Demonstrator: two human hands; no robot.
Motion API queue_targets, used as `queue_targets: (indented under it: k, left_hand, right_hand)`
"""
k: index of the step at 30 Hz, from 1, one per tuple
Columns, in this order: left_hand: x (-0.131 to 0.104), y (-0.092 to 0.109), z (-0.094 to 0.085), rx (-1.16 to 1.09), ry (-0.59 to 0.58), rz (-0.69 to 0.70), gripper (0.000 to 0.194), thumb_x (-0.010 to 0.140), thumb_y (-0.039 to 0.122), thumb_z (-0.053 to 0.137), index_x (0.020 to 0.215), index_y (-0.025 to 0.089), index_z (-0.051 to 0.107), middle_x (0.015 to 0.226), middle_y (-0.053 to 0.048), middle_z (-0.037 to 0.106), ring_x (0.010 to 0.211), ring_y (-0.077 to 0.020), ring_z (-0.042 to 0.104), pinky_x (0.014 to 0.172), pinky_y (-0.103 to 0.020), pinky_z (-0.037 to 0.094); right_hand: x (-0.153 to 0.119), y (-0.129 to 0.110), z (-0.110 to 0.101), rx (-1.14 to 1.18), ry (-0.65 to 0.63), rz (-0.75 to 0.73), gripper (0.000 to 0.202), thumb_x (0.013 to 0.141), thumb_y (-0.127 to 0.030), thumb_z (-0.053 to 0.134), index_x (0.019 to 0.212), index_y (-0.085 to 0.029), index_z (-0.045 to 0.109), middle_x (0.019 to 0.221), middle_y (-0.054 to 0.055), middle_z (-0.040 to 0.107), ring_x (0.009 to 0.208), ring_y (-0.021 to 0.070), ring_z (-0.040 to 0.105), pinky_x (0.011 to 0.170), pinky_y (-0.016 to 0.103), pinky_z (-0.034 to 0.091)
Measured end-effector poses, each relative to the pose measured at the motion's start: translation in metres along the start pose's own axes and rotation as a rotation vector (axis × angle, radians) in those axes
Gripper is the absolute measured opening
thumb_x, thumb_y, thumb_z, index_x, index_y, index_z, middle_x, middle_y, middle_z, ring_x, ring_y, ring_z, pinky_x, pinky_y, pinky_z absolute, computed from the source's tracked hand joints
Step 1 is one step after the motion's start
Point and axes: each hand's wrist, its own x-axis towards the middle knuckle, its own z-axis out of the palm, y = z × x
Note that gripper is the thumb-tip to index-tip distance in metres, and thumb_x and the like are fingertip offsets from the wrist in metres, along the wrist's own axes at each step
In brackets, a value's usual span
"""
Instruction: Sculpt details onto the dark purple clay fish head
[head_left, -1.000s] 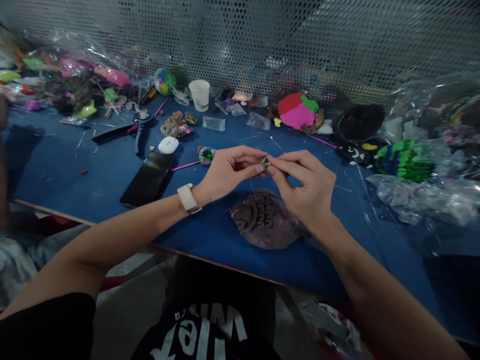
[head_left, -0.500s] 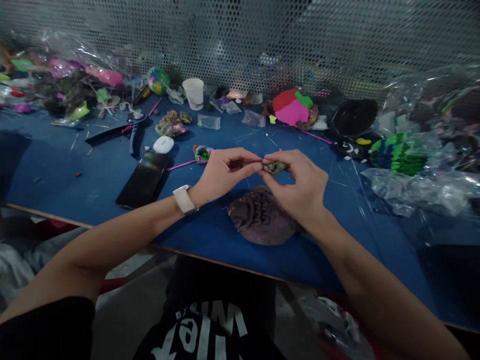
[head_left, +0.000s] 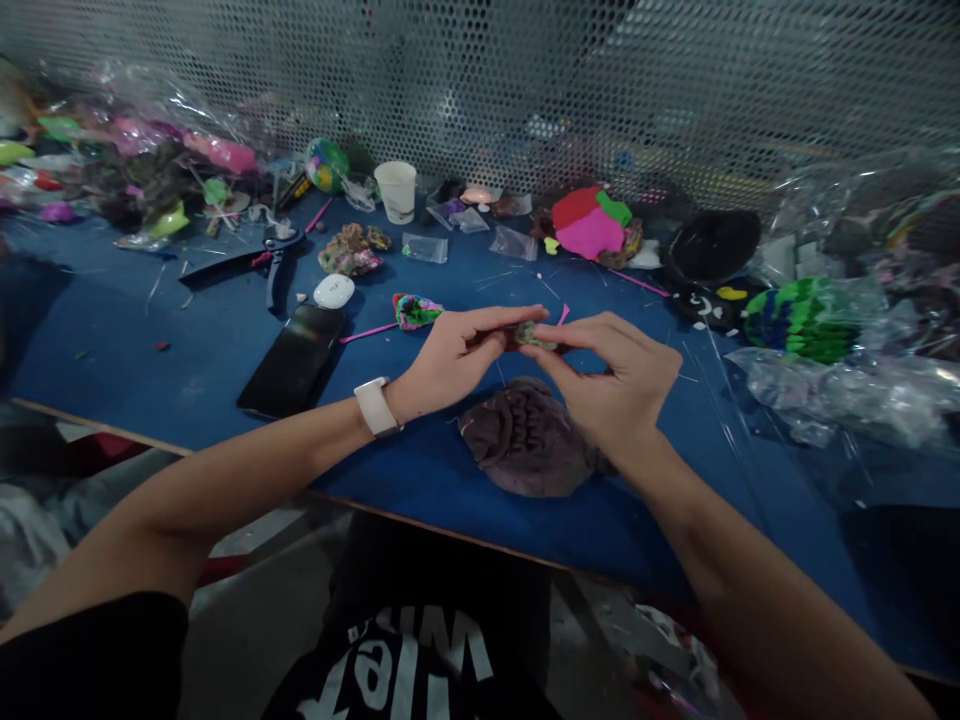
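Observation:
A small lump of greenish modelling clay (head_left: 531,334) is pinched between the fingers and thumbs of both hands. My left hand (head_left: 469,350) grips its left side, its fingers stretched along the top. From the right, my right hand (head_left: 619,375) holds the lump between thumb and forefinger. Just below the hands, a dark brown-purple clay fish shape (head_left: 536,440) with ridged coils lies on the table, its right end partly behind my right wrist. Beyond my left hand lies a multicoloured clay piece (head_left: 417,312) beside a pink stick (head_left: 369,333).
A black phone (head_left: 292,362), a white case (head_left: 334,291) and dark pliers-like cutters (head_left: 274,262) lie left on the blue table. A paper cup (head_left: 396,190), a black bowl (head_left: 712,245) and a green-blue clay piece (head_left: 795,318) stand farther back. Perforated metal mesh (head_left: 480,80) closes the rear.
My right hand has shifted slightly right and its fingers have straightened. The left fingers have stretched out over the clay lump. The whole view has moved a little.

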Motion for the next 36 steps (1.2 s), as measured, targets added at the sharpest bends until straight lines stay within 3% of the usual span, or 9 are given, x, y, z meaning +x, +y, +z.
queue_targets:
  k: [4,8,12,15,20,24,27,31,36]
  left_hand:
    - [-0.004,0.009,0.004,0.008,-0.04,0.045,0.042,0.107,0.037,0.081,0.148,0.026,0.082,0.153,-0.009,0.08,0.143,-0.0288,0.078,0.121,-0.041,0.068]
    - [-0.004,0.009,0.006,0.041,-0.072,0.085,0.05,0.105,0.042,0.087,0.152,0.025,0.079,0.155,-0.01,0.079,0.138,-0.0285,0.081,0.117,-0.039,0.07]
    - [-0.002,0.003,0.004,0.042,-0.105,0.123,0.048,0.112,0.038,0.078,0.158,0.026,0.074,0.147,-0.01,0.083,0.136,-0.0276,0.082,0.119,-0.039,0.068]
    - [-0.003,0.0,0.002,0.02,-0.151,0.108,0.058,0.115,0.036,0.072,0.171,0.028,0.061,0.141,-0.009,0.086,0.136,-0.028,0.082,0.121,-0.041,0.066]
    - [-0.006,0.0,0.006,-0.069,-0.128,0.041,0.06,0.118,0.037,0.063,0.177,0.031,0.053,0.159,-0.009,0.077,0.151,-0.0287,0.073,0.128,-0.044,0.062]
    - [-0.005,-0.003,0.01,-0.106,-0.11,0.014,0.053,0.117,0.037,0.066,0.169,0.028,0.062,0.161,-0.01,0.075,0.153,-0.0288,0.071,0.131,-0.045,0.06]
    - [-0.001,-0.009,0.009,-0.077,-0.073,-0.019,0.047,0.117,0.041,0.068,0.16,0.023,0.07,0.156,-0.012,0.078,0.146,-0.0286,0.076,0.126,-0.044,0.065]
    - [0.014,-0.015,0.004,0.027,-0.041,-0.029,0.042,0.113,0.045,0.074,0.146,0.018,0.079,0.141,-0.013,0.085,0.129,-0.0267,0.084,0.115,-0.042,0.071]
    - [0.031,-0.018,-0.008,0.173,-0.021,-0.004,0.027,0.109,0.036,0.081,0.128,0.018,0.088,0.124,-0.011,0.09,0.113,-0.0256,0.088,0.107,-0.044,0.075]
  right_hand:
    - [-0.005,0.002,0.004,0.002,-0.033,0.016,0.011,0.1,-0.033,0.087,0.089,-0.035,0.086,0.09,0.002,0.086,0.083,0.0259,0.081,0.077,0.043,0.067]
    - [-0.005,0.001,0.002,0.015,0.018,0.007,0.006,0.098,-0.028,0.087,0.1,-0.033,0.084,0.093,0.002,0.084,0.08,0.0237,0.078,0.079,0.042,0.067]
    - [-0.004,0.007,0.003,-0.138,0.075,-0.132,0.012,0.097,-0.032,0.088,0.106,-0.031,0.081,0.089,0.001,0.073,0.073,0.0197,0.068,0.066,0.036,0.061]
    - [-0.005,0.013,0.006,-0.19,0.078,-0.185,0.016,0.1,-0.031,0.086,0.115,-0.031,0.082,0.104,0.004,0.074,0.079,0.02,0.068,0.061,0.034,0.059]
    - [-0.004,0.012,0.005,-0.229,0.076,-0.234,0.027,0.103,-0.022,0.084,0.124,-0.039,0.087,0.114,0.005,0.079,0.094,0.0243,0.076,0.068,0.038,0.062]
    - [0.001,0.012,0.002,-0.193,0.102,-0.241,0.02,0.104,-0.025,0.085,0.118,-0.039,0.091,0.105,0.004,0.082,0.091,0.0239,0.078,0.067,0.038,0.061]
    - [0.006,0.016,0.001,-0.131,0.027,-0.145,0.009,0.105,-0.03,0.085,0.107,-0.035,0.092,0.094,0.004,0.08,0.08,0.022,0.075,0.063,0.038,0.057]
    - [0.016,0.025,-0.001,-0.035,-0.077,-0.054,0.009,0.105,-0.031,0.085,0.101,-0.034,0.092,0.094,0.003,0.084,0.078,0.0224,0.076,0.067,0.04,0.059]
    - [0.023,0.042,-0.002,-0.001,-0.031,0.002,0.006,0.1,-0.032,0.089,0.095,-0.031,0.092,0.085,0.002,0.085,0.073,0.0231,0.076,0.062,0.038,0.056]
